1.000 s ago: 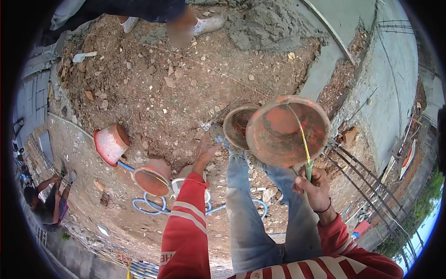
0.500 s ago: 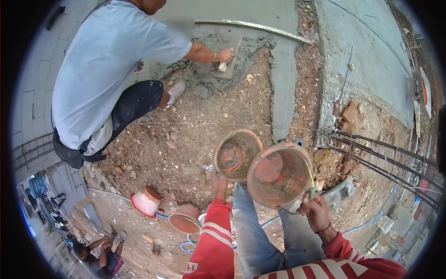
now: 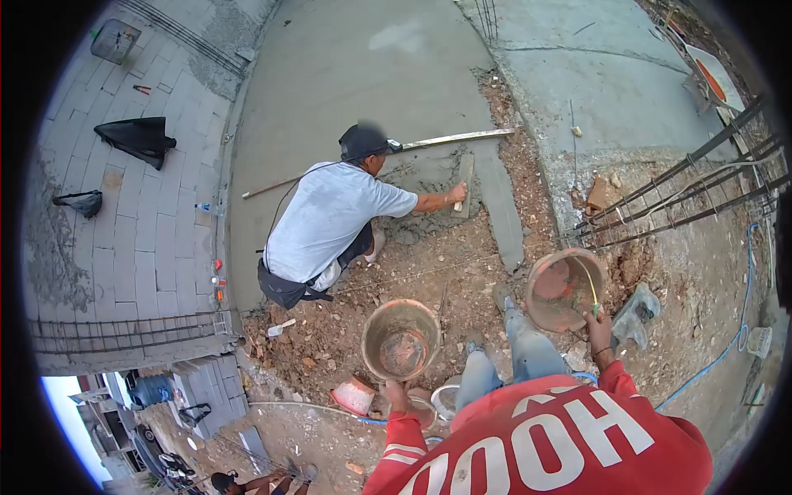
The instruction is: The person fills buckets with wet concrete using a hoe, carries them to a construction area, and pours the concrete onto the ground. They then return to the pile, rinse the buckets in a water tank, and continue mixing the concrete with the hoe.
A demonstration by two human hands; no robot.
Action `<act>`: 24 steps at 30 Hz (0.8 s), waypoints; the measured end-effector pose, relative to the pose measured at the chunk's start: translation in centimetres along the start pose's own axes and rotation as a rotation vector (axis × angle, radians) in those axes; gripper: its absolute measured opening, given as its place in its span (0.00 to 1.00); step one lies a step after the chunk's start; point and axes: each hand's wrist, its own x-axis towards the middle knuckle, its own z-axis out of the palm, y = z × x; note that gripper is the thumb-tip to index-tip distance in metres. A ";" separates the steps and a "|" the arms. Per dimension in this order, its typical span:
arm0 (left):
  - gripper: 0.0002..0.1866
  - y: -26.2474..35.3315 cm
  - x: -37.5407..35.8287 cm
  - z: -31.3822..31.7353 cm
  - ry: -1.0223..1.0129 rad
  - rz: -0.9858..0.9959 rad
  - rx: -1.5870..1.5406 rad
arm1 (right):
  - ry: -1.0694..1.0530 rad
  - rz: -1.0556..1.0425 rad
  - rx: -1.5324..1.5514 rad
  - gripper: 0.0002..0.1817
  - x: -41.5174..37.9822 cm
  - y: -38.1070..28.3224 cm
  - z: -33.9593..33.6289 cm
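My left hand (image 3: 398,398) grips the near rim of a mud-stained bucket (image 3: 373,351), whose mouth faces up at me; most of the fingers are hidden. In my right hand (image 3: 600,334) is the handle of a second bucket (image 3: 540,301). That handle is thin and yellow, with a green part at my fingers. Both buckets have grey cement residue over reddish insides, and they hang apart on either side of my legs. Beyond them a co-worker squats and presses a flat float (image 3: 466,177) on wet grey concrete (image 3: 429,210).
A long straightedge (image 3: 462,139) lies across the concrete. Rebar cages (image 3: 685,194) jut in from the right. Near my feet are a tipped red-and-white bucket (image 3: 353,396), a white bucket (image 3: 446,399) and a blue hose (image 3: 701,375). A wheelbarrow (image 3: 714,76) stands at the far right.
The two buckets, side by side before, are now apart, the left one further left. My view has tilted up and shows more of the slab and block wall. The co-worker's float has moved along the concrete.
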 end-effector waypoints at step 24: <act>0.20 -2.3 12.7 -0.4 -0.556 0.024 0.637 | 1.485 1.037 0.391 0.20 -46.4 38.5 -6.3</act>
